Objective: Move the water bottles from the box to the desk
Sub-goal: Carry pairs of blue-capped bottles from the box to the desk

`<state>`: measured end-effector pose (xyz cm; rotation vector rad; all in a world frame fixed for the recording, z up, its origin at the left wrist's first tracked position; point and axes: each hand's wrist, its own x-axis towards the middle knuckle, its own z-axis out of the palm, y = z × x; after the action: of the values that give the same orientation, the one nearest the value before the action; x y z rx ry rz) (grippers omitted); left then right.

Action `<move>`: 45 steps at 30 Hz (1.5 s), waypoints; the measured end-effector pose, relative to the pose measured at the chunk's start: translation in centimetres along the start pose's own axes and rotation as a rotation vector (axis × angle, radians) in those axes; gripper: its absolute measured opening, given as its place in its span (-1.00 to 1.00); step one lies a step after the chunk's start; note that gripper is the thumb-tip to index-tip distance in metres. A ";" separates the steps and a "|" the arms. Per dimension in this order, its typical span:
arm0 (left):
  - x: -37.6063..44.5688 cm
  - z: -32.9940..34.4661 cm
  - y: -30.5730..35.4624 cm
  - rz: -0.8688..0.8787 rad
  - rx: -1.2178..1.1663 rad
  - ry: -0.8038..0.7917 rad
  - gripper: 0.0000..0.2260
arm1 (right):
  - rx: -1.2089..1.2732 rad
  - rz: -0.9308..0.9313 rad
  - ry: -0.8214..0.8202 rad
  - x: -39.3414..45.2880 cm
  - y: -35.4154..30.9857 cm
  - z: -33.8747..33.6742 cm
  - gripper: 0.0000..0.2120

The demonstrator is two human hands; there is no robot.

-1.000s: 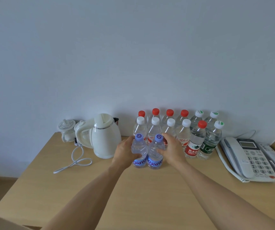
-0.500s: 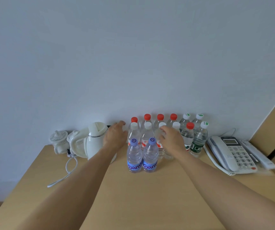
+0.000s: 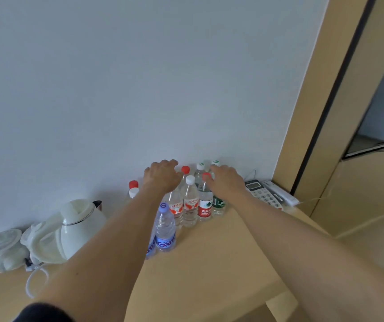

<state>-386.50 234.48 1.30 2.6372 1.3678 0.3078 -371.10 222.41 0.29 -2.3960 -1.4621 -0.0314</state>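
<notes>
Both hands farther back now, left hand (image 3: 162, 176) and right hand (image 3: 227, 181) empty, spread over crowded water bottles (image 3: 189, 201), beside kettle (image 3: 75, 226)

Wooden counter (image 3: 209, 275) at lower frame, cluster of water bottles (image 3: 189, 201) at centre against the wall, left hand (image 3: 163, 177) and right hand (image 3: 227, 181) spread over their caps, white kettle (image 3: 75, 228) at lower left, telephone (image 3: 263, 194) right of the bottles

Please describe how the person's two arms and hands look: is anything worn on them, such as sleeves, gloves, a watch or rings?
Both forearms are bare from wrist to near the elbow. The left hand and the right hand wear no gloves, and no watch, bracelet or ring shows on the visible sides. The only clothing in view is a dark sleeve edge at the left upper arm, at the bottom of the picture.
</notes>
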 end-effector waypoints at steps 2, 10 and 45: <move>0.3 0.6 2.6 0.056 0.007 -0.028 -0.58 | -0.021 0.071 -0.027 -1.0 2.5 -1.1 -0.55; 0.0 3.5 15.5 0.294 0.010 -0.103 -0.56 | -0.038 0.337 -0.021 -6.4 13.4 -6.0 -0.55; -25.6 21.8 82.7 1.084 0.036 -0.444 -0.49 | -0.010 1.287 0.176 -52.6 65.2 -25.4 -0.45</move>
<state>-330.29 165.36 -3.55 2.9387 -0.2501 -0.1981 -335.44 142.50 -3.27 -2.7672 0.3083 0.0555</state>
